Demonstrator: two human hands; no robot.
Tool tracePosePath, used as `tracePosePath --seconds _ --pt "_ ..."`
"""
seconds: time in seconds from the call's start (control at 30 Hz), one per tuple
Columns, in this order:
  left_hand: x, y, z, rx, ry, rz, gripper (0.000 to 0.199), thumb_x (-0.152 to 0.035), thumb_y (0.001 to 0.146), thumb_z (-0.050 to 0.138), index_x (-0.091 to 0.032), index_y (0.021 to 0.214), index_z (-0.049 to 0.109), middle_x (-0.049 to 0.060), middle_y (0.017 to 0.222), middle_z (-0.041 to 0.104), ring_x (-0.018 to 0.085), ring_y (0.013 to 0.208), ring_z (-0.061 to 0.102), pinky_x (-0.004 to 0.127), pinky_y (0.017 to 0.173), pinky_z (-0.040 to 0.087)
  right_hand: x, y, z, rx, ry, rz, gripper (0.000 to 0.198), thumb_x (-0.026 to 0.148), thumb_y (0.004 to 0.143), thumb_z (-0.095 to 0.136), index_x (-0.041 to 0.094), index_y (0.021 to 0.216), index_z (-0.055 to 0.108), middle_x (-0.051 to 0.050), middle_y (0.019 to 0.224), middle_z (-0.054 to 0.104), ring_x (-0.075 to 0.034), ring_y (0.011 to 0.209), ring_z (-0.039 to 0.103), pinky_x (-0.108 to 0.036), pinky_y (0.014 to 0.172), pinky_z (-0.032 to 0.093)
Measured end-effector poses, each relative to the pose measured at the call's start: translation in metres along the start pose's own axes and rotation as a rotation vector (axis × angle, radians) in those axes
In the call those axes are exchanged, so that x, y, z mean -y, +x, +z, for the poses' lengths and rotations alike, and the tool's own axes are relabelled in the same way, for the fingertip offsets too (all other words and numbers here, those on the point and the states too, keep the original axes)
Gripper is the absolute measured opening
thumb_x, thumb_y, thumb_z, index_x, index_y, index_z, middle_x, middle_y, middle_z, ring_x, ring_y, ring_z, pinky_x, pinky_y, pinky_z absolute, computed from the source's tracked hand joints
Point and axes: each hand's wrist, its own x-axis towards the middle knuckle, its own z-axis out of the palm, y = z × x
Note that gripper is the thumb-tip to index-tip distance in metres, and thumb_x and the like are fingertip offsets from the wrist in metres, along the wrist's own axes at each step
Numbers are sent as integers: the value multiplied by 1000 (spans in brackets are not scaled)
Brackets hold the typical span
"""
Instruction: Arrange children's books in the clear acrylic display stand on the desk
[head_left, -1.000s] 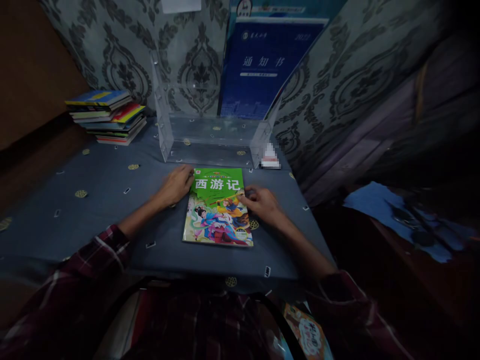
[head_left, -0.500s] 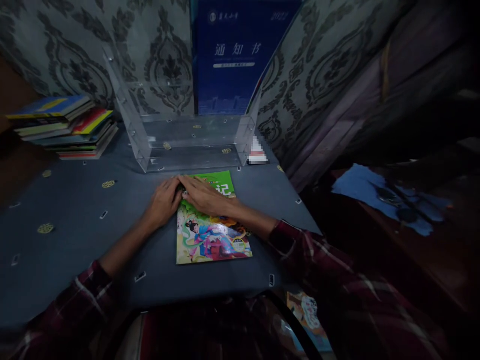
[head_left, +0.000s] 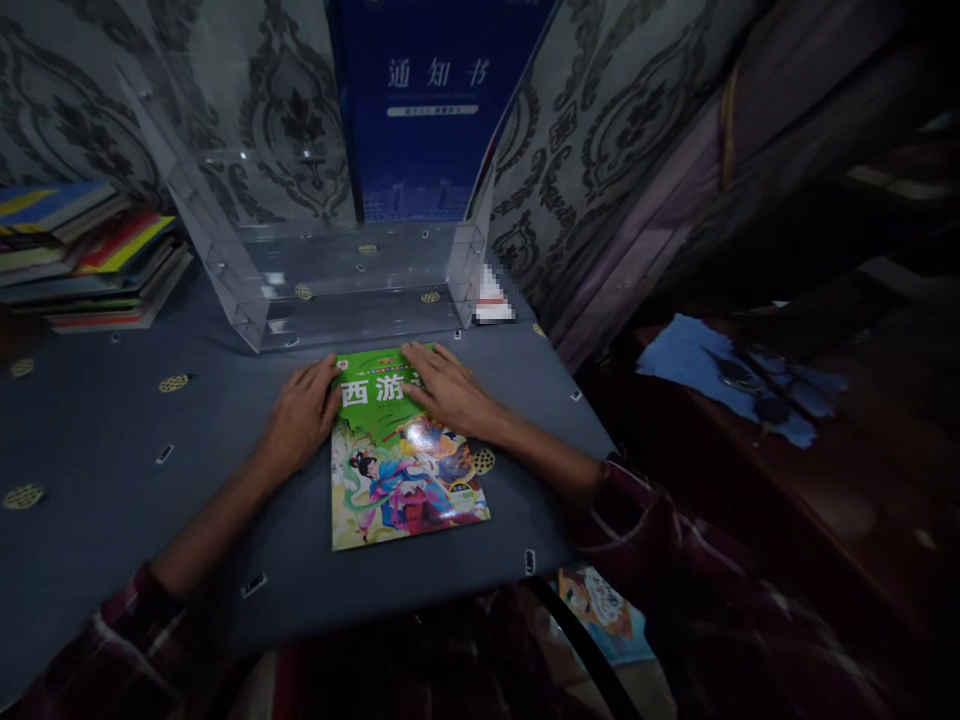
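"Where was the green book?"

"It lay flat on the blue-grey table, on the near side of the clear stand."

"And your grip?"

"My right hand lay spread over its far right corner. My left hand touched its far left edge; whether that one pinched, I couldn't tell."
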Motion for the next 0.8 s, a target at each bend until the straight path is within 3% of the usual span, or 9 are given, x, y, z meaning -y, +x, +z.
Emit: tracePosePath --seconds 0.2,0.33,0.43,0.57,0.8 --pt "-2 0 -2 4 17 5 36 -36 103 36 -18 125 59 16 139 64 31 128 59 53 111 46 -19 -7 -1 -91 84 53 54 36 101 49 17 152 48 -16 154 54 -32 148 45 -63 126 22" --pt "-1 1 -4 7 22 9 35 -35 102 37 -19 125 59 14 140 64 30 129 58 52 113 45 -34 -1 -1 -131 177 74 55 38 95 58 20 147 53 -13 151 58 -32 143 50 -61 123 29" --pt "0 3 -9 30 39 27 36 -35 101 38 -19 125 59 14 137 65 31 134 54 53 113 44 -45 2 -4 -124 327 59 50 35 95 58 22 143 57 -11 148 61 -29 137 56 -56 118 40" --pt "-9 11 -20 66 86 58 34 -34 100 40 -18 119 62 14 139 64 34 139 50 57 114 42 -55 6 -10 -125 616 55 42 31 99 51 21 139 60 -9 141 67 -24 133 60 -51 118 43" --pt "-51 44 -11 221 -71 334 38 -25 101 37 -17 130 61 12 139 66 26 135 56 49 117 42 -61 11 -14 -157 779 119 35 36 103 51 23 134 61 -5 134 72 -21 131 61 -51 122 38"
